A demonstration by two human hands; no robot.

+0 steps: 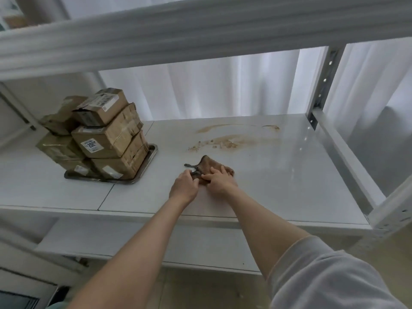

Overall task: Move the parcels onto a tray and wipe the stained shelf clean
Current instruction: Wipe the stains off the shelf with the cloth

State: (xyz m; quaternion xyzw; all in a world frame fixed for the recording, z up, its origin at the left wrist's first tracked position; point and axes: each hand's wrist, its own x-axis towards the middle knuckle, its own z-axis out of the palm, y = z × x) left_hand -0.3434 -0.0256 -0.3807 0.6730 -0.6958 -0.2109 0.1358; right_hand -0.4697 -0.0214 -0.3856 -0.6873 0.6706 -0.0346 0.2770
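Left hand (184,184) and right hand (219,179), close together, pinch the crumpled brown cloth (208,162), probably bunching it to wipe the tan smeared stain (229,140) at 12 o'clock. The taped cardboard parcels (107,139) at 10 o'clock are already stacked on the steel tray (153,151).

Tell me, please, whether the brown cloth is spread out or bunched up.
Bunched up: the cloth lies crumpled, gripped by the left hand and right hand.

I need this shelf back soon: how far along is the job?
Done: the parcels sit stacked on the tray. In hand: the left hand and right hand hold a brown cloth on the shelf. Left: the stains beyond it are unwiped.
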